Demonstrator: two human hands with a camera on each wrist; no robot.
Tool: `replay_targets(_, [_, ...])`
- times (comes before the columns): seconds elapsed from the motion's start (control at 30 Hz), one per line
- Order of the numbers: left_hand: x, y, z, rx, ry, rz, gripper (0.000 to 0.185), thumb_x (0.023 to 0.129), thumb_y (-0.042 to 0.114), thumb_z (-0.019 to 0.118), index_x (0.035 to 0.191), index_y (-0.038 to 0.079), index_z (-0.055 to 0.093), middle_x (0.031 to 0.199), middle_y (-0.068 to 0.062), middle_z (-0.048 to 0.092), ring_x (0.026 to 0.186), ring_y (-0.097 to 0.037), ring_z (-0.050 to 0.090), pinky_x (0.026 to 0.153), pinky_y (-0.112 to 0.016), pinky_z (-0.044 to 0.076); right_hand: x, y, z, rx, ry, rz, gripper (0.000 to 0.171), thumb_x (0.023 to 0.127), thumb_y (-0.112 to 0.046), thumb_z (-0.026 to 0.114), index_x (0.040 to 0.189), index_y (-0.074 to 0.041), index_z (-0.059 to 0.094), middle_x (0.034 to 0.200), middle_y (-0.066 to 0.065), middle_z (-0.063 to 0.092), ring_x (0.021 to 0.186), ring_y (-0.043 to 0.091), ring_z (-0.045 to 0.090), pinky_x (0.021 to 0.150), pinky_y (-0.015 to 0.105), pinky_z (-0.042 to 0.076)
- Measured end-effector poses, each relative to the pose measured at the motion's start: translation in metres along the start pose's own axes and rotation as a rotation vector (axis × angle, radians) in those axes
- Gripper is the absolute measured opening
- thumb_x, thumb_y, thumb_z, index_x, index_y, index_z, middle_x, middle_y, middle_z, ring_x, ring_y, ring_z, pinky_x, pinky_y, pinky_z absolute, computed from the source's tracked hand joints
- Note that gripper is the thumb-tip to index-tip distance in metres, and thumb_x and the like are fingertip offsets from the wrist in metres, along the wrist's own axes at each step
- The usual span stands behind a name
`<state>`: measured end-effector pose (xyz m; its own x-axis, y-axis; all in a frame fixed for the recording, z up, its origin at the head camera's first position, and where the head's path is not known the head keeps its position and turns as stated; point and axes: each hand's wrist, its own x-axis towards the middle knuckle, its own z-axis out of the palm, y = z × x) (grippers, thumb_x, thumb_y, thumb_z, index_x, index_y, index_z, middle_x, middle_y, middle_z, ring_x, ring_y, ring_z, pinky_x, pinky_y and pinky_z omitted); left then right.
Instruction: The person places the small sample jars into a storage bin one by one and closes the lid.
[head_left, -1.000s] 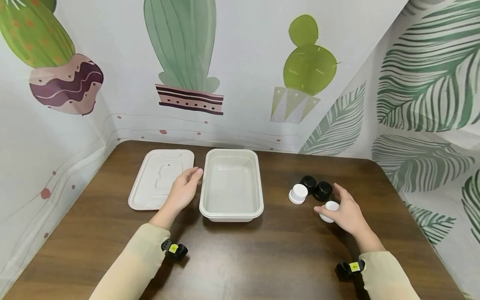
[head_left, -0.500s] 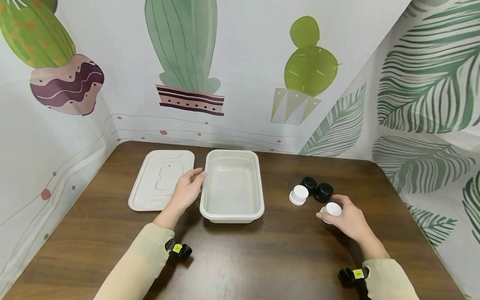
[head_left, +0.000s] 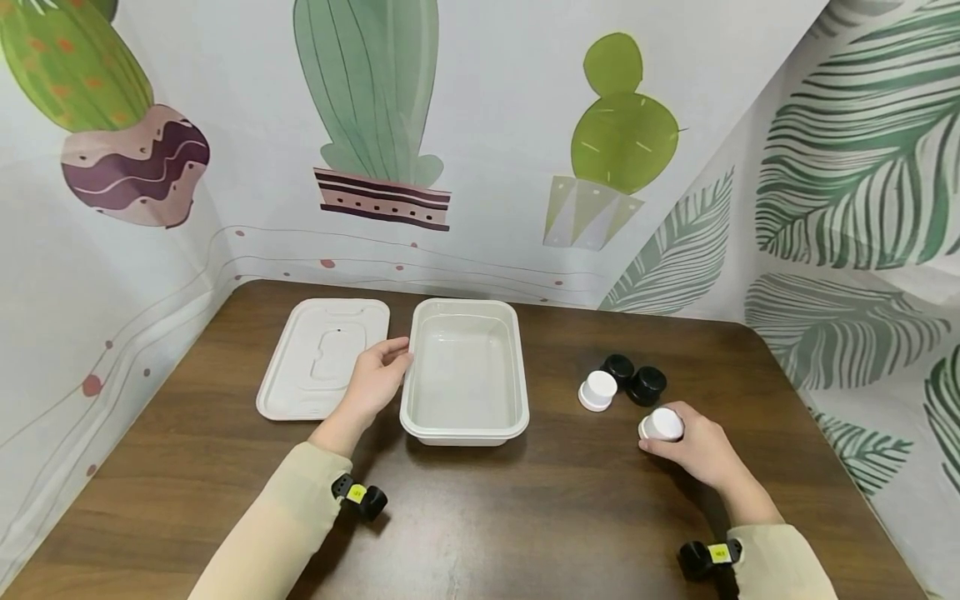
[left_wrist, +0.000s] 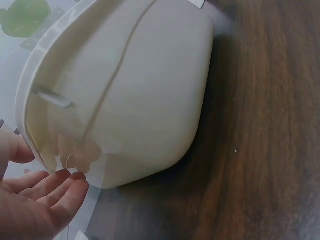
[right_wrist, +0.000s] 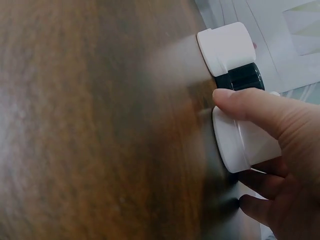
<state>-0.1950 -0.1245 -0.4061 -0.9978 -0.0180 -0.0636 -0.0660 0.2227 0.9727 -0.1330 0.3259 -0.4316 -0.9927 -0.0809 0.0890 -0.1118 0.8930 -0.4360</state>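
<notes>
My right hand (head_left: 693, 450) grips a small white jar (head_left: 662, 424) near the right side of the brown table (head_left: 525, 517), thumb across its side and the other fingers curled round behind it, as the right wrist view confirms (right_wrist: 245, 137). Whether the jar is resting on the wood or lifted just clear of it I cannot tell from these views. Just beyond it stand a second white jar (head_left: 598, 390) and two black jars (head_left: 633, 379), close together and apart from my hand. My left hand (head_left: 372, 383) lies with relaxed fingers against the left wall of the open white tray (head_left: 465, 429), the fingertips (left_wrist: 75, 182) touching its rim and closed round nothing. The tray stands upright at the table's middle. Its flat white lid (head_left: 300, 392) lies just left of it, partly under my left hand.
</notes>
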Motion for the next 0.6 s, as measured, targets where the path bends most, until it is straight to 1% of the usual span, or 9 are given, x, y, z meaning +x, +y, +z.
replay_targets(0.2, [0.0,0.001,-0.001,-0.057,0.008,-0.014,0.042,0.095,0.006,0.049,0.134,-0.007,0.045,0.13,-0.026,0.053,0.116,-0.036,0.056,0.078,-0.022,0.055,-0.001,0.0,-0.003,-0.005,-0.024,0.015,0.052,0.072,-0.033,0.08,0.105,-0.002,0.055,0.092,0.014,0.065,0.082,0.026,0.06,0.067,0.036,0.047])
replay_targets(0.3, [0.0,0.004,-0.001,-0.072,0.013,-0.026,0.042,0.093,0.004,0.049,0.134,-0.007,0.046,0.13,-0.026,0.054,0.115,-0.036,0.056,0.076,-0.02,0.054,0.0,-0.001,-0.005,-0.008,-0.025,0.014,0.053,0.073,-0.032,0.08,0.107,0.0,0.055,0.093,0.015,0.065,0.083,0.027,0.06,0.068,0.036,0.047])
replay_targets(0.47, [0.001,0.005,-0.001,-0.077,0.02,-0.048,0.042,0.092,0.004,0.051,0.133,-0.007,0.047,0.13,-0.025,0.054,0.114,-0.034,0.057,0.076,-0.02,0.055,0.001,-0.004,-0.01,-0.007,-0.008,0.008,0.054,0.073,-0.03,0.08,0.109,0.001,0.054,0.095,0.017,0.065,0.083,0.029,0.06,0.068,0.038,0.047])
replay_targets(0.6, [0.002,0.006,-0.002,-0.089,0.021,-0.06,0.042,0.092,0.003,0.051,0.133,-0.007,0.047,0.129,-0.025,0.055,0.112,-0.034,0.058,0.075,-0.021,0.055,0.002,-0.008,-0.014,-0.002,-0.011,0.015,0.057,0.074,-0.03,0.08,0.113,0.002,0.053,0.098,0.02,0.064,0.085,0.031,0.06,0.07,0.041,0.049])
